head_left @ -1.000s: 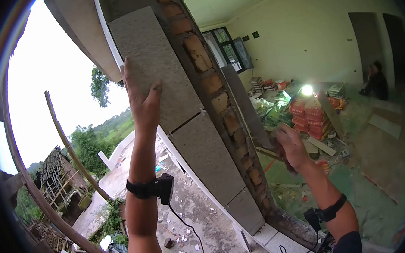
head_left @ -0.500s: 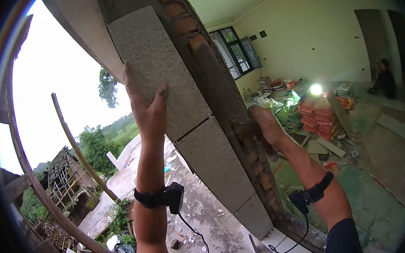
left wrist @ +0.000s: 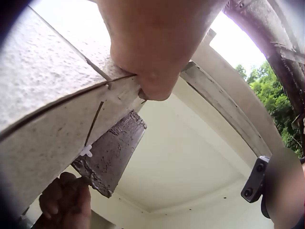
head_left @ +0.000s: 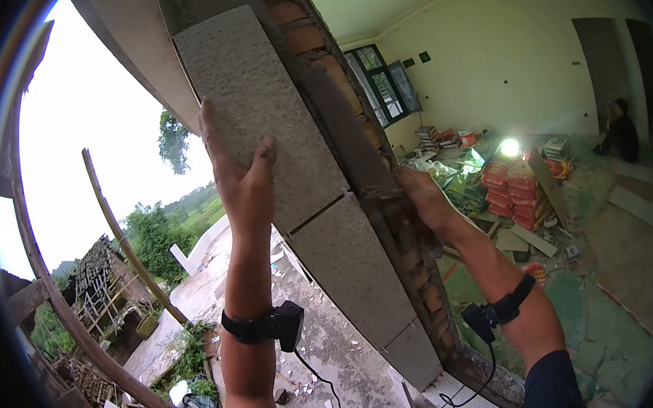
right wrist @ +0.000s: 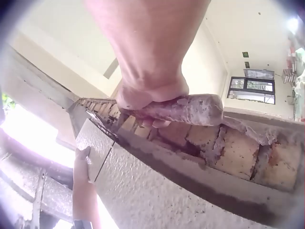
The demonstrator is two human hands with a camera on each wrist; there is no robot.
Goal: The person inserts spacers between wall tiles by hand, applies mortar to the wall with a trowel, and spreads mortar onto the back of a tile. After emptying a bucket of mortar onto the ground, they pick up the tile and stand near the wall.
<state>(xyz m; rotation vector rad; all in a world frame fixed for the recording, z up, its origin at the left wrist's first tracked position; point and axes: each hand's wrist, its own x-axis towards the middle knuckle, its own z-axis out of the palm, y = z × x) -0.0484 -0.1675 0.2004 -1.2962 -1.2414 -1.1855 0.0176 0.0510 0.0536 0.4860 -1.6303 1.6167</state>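
Note:
My left hand rests against the upper grey tile on the pillar, fingers straight along its outer edge and thumb on its face. Below that tile sits another grey tile, with a dark joint between them and a small white cross spacer at the joint. My right hand grips the mortar-crusted handle of a trowel. Its broad, mortar-smeared blade lies close along the tiles' inner edge, beside the exposed bricks.
Indoors, red sacks are stacked near a bright lamp, and a person sits by a doorway. Curved wooden poles stand outside at left. Tile scraps litter the concrete below.
My right hand has moved left with the trowel, bringing the blade from the room side up against the pillar's brick edge. My left hand stays on the upper tile.

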